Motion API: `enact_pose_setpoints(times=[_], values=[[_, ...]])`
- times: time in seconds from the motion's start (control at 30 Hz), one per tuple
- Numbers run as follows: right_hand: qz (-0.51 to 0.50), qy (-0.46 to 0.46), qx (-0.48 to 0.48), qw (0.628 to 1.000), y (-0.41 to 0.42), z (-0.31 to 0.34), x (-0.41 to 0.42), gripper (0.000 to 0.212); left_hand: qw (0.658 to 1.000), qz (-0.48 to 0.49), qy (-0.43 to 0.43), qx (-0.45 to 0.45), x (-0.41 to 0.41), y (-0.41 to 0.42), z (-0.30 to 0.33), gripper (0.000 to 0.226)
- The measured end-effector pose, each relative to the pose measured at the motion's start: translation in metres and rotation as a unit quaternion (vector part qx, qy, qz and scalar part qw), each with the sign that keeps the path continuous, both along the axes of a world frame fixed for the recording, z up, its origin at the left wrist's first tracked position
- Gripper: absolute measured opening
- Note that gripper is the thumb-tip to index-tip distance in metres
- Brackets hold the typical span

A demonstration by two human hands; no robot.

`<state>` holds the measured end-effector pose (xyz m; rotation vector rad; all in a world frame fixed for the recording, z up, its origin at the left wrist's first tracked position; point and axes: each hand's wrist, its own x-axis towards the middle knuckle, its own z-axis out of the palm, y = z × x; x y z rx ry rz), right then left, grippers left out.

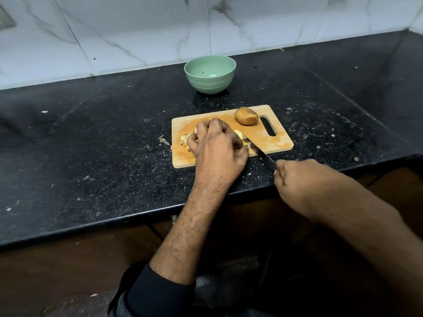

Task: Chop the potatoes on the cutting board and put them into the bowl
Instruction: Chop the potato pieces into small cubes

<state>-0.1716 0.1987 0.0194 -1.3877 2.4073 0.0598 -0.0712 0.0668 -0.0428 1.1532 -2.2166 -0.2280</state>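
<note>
A wooden cutting board lies on the black counter. My left hand curls over a pile of cut potato pieces on the board's left half, hiding most of them. My right hand grips the handle of a knife; its blade points up-left, with the tip next to my left hand's fingers. A whole brown potato sits at the board's far right, beside the handle slot. The green bowl stands behind the board, with nothing in it but a dark speck.
The black speckled counter is strewn with small white scraps. A peel scrap lies left of the board. The counter's front edge runs just under my right wrist. A white marble-tiled wall rises behind the bowl.
</note>
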Motion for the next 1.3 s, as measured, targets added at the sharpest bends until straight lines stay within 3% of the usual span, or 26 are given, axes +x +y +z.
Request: enact_pose_setpoints(times=[0.17, 0.4, 0.67, 1.1, 1.3], values=[[0.022, -0.039, 0.023, 0.999, 0.008, 0.003, -0.008, 0.024, 1.0, 0.002, 0.002, -0.002, 0.0, 0.001, 0.0, 0.016], [-0.006, 0.022, -0.049, 0.999, 0.036, -0.016, 0.003, 0.025, 1.0, 0.003, 0.008, -0.005, 0.0, 0.001, -0.001, 0.015], [-0.02, 0.02, -0.078, 0.997, 0.036, 0.009, 0.006, 0.031, 0.999, -0.001, 0.018, 0.03, 0.004, 0.001, -0.001, 0.015], [0.019, 0.026, -0.023, 0.999, 0.005, -0.004, 0.01, 0.026, 0.997, -0.016, 0.031, 0.066, 0.006, 0.0, 0.0, 0.008], [0.016, -0.049, 0.016, 0.999, 0.008, 0.004, 0.003, 0.029, 0.997, -0.014, 0.03, 0.073, 0.004, -0.001, 0.0, 0.006]])
